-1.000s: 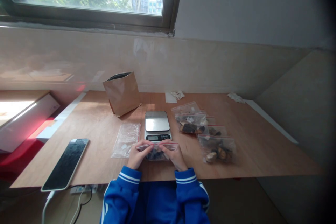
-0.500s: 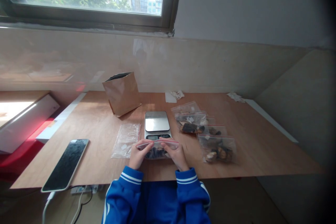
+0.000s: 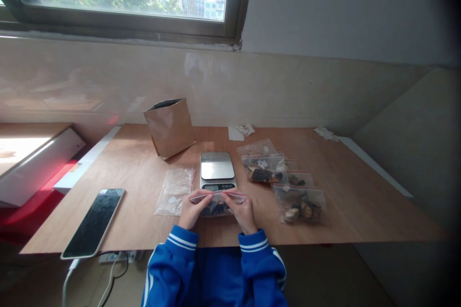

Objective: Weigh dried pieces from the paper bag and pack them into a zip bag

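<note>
Both hands pinch the red-edged top of a clear zip-lock bag [image 3: 217, 208] with dark pieces inside. My left hand [image 3: 192, 207] grips the seal left of its middle, thumb toward the centre. On the other side my right hand [image 3: 240, 209] holds the same seal, and the two thumbs are a short gap apart. Just beyond the bag stands a kitchen scale [image 3: 217, 166] with a bare metal plate; its display is partly covered by the hands. Flat clear zip-lock bags [image 3: 175, 193] lie to the left of my left hand.
Several filled zip-lock bags [image 3: 300, 206] lie at the right, holding dark and brown pieces. A brown paper bag [image 3: 170, 128] stands open at the back left. A phone [image 3: 94, 223] on a cable lies at the table's [image 3: 360, 201] left front. Crumpled tissue [image 3: 245, 130] is near the wall.
My thumbs have come slightly closer together along the bag's seal. The whole view has shifted a little; the other things stay in place.
</note>
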Tool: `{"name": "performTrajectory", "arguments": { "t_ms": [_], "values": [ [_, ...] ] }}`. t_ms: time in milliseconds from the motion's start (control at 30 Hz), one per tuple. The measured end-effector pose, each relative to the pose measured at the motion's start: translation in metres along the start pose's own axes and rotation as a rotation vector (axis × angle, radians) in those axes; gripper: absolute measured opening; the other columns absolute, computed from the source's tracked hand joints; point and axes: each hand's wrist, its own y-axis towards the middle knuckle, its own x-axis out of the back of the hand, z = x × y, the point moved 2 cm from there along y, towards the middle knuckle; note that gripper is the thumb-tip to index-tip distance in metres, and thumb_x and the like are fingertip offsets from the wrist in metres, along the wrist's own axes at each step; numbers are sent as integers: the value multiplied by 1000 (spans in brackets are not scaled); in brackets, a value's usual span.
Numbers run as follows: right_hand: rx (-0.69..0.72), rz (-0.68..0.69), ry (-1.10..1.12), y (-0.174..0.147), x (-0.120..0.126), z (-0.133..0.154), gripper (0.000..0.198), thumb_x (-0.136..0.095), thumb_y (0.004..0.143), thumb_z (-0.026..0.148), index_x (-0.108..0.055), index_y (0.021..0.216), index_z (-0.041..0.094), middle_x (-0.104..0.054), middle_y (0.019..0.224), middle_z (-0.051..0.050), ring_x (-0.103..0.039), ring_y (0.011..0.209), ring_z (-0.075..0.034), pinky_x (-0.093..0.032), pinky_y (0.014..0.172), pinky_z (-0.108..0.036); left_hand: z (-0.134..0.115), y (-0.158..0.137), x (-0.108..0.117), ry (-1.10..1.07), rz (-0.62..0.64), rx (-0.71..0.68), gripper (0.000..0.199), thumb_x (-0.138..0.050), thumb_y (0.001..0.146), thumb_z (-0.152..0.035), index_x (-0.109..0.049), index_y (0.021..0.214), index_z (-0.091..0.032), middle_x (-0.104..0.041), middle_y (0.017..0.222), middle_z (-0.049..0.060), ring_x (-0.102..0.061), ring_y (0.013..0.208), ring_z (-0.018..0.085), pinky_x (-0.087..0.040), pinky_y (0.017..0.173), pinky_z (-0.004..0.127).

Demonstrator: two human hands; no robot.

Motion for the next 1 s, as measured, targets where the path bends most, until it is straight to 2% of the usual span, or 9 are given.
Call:
{"name": "performTrajectory", "arguments": {
  "t_ms": [133,267,400,533,833,1000],
  "values": [
    [-30,112,32,0,-2,-2,21,-69,75,39,-69,81,19,-69,77,-2,-66,74,-18,-55,70,-30,1,1,2,24,32,-21,25,-70,73,-38,-72,83,-15,-73,82,7,-68,80,20,-54,75,30],
    [45,129,-38,1,-3,-2,18,-69,76,36,-71,82,19,-68,81,-4,-65,79,-18,-52,75,-30,0,0,1,6,37,-26,23,-70,74,-36,-72,83,-14,-73,82,6,-67,80,20,-53,75,30],
    [85,96,-118,1,-1,-1,16,-67,77,35,-70,75,19,-65,75,-3,-62,74,-17,-50,70,-28,-2,-2,-3,-8,56,-37,22,-69,75,-34,-71,82,-14,-72,82,7,-67,80,20,-53,76,30],
    [79,63,-105,0,0,0,18,-66,79,35,-68,74,18,-64,74,-2,-62,72,-17,-49,68,-27,-3,-3,-8,-14,68,-45,22,-69,75,-34,-70,84,-14,-72,83,7,-67,81,19,-52,77,30],
    [128,54,-124,1,-3,10,17,-63,81,34,-67,79,18,-65,77,-3,-61,76,-17,-49,71,-28,-22,-4,-14,21,31,-146,19,-68,77,-32,-69,83,-14,-71,82,5,-66,76,17,-53,72,26],
    [211,-53,-185,-1,-3,19,15,-64,81,31,-67,73,18,-67,73,-2,-61,74,-17,-49,72,-30,-32,-8,-20,51,-27,-197,17,-67,78,-31,-71,83,-15,-72,81,6,-68,75,17,-54,69,26]
  ]
}}
